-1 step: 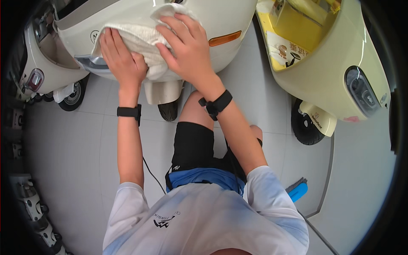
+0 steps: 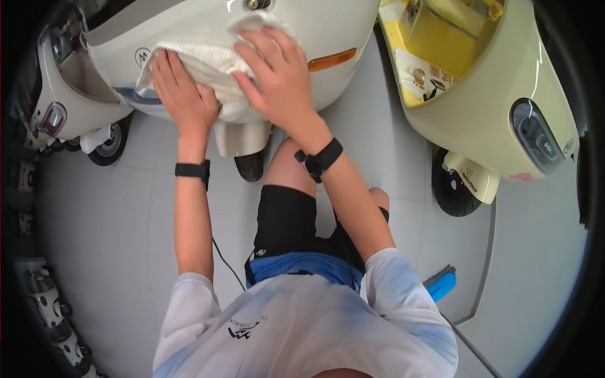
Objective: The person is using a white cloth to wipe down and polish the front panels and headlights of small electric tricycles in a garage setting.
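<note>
Against the front of a cream scooter (image 2: 328,25), both my hands press a white cloth (image 2: 205,60). My left hand (image 2: 183,94) lies flat on the cloth's left part, fingers straight and close together, thumb bent beside them. Higher up and to the right, my right hand (image 2: 280,79) rests on the cloth with its fingers spread. A flap of the cloth sticks up beyond the right fingertips. Part of the cloth and the scooter's lower lamp (image 2: 140,96) are covered. An orange reflector (image 2: 332,60) shows right of my right hand.
At the right stands another cream scooter (image 2: 466,120) with a yellow footwell. A further scooter (image 2: 69,101) is at the left. A blue-handled brush (image 2: 442,286) lies on the grey floor (image 2: 113,227) near my right side. A row of wheeled items (image 2: 57,309) lines the left edge.
Both hands and the cloth have slid slightly down the scooter's front, toward me. More of the round lock at the top and the round badge now shows. The view has shifted a little.
</note>
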`<state>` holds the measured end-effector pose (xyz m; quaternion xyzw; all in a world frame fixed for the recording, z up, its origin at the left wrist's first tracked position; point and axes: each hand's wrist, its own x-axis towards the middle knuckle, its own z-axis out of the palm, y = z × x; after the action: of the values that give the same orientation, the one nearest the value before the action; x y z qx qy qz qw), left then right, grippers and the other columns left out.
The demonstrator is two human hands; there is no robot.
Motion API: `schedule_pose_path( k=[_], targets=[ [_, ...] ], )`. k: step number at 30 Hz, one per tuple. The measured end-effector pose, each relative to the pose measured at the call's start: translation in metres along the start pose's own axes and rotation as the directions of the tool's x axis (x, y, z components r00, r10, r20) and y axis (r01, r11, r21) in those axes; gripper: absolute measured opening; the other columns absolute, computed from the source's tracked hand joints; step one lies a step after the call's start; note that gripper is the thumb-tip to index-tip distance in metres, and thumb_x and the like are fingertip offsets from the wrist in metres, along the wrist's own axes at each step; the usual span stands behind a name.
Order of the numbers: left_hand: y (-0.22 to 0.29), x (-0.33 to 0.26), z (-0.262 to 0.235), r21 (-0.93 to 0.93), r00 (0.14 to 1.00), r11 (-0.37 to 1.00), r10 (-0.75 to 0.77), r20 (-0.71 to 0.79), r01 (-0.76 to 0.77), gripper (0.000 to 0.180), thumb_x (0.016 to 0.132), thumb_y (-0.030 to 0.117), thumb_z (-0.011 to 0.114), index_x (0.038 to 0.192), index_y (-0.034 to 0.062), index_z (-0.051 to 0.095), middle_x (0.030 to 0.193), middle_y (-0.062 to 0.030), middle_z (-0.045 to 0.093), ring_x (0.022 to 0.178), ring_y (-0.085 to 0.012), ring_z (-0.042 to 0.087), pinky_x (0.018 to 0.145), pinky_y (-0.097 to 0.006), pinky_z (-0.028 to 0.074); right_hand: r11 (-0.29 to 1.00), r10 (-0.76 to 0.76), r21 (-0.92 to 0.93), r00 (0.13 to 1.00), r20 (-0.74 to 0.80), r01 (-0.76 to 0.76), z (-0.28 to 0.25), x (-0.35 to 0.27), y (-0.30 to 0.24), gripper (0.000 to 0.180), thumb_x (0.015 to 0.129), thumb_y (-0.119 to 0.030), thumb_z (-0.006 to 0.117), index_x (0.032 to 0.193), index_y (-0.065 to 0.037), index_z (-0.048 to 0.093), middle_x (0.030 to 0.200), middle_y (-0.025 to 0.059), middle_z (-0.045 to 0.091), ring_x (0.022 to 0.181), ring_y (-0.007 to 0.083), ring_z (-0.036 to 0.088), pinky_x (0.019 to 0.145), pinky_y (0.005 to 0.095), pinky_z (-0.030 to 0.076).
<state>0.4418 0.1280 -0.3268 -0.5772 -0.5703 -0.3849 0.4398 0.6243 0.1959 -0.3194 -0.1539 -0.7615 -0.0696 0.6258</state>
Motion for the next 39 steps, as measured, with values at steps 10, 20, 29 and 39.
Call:
schedule_pose_path(
  k=[10,20,29,39],
  targets=[
    [0.027,-0.056,-0.027,-0.003,0.957,0.989,-0.144,0.253,0.149,0.078,0.085,0.008,0.057,0.153,-0.011,0.024,0.161,-0.0326,0.023,0.148,-0.0578,0.021,0.121,-0.062,0.023,0.983,0.174,0.021,0.968,0.183,-0.181,-0.01,-0.075,-0.006,0.088,0.069,-0.021,0.089,0.147,-0.022,0.05,0.156,0.0062,0.04,0.14,0.0397,0.038,0.112,0.0563,0.041],
    [0.031,-0.04,-0.062,-0.117,0.861,0.951,-0.202,0.467,0.286,0.089,0.09,0.02,0.07,0.156,-0.0118,0.019,0.164,-0.0338,0.017,0.151,-0.055,0.017,0.123,-0.059,0.022,0.967,0.246,0.073,0.969,-0.017,-0.244,0.024,-0.093,-0.001,0.107,0.063,-0.017,0.089,0.155,-0.008,0.034,0.16,0.0189,0.032,0.146,0.0467,0.031,0.119,0.0574,0.034],
    [-0.007,-0.065,-0.027,-0.331,0.904,0.9,-0.134,0.406,0.282,0.092,0.09,0.02,0.07,0.157,-0.0132,0.016,0.166,-0.0353,0.01,0.151,-0.0603,0.007,0.123,-0.061,0.018,0.919,0.329,-0.213,0.943,-0.054,-0.332,0.042,-0.085,-0.028,0.104,0.078,-0.026,0.084,0.159,-0.004,0.022,0.164,0.0261,0.021,0.154,0.0486,0.014,0.124,0.0598,0.017],
    [-0.093,-0.038,-0.019,-0.333,0.952,0.937,-0.002,0.306,0.109,0.086,0.089,0.039,0.071,0.153,-0.0084,0.038,0.165,-0.0256,0.028,0.153,-0.0462,0.026,0.115,-0.057,0.034,0.797,0.442,-0.426,0.894,-0.075,-0.429,0.086,-0.009,-0.09,0.083,0.085,-0.011,0.063,0.157,0.005,0.025,0.165,0.031,0.017,0.154,0.0493,0.016,0.124,0.0556,0.016]
  ],
)
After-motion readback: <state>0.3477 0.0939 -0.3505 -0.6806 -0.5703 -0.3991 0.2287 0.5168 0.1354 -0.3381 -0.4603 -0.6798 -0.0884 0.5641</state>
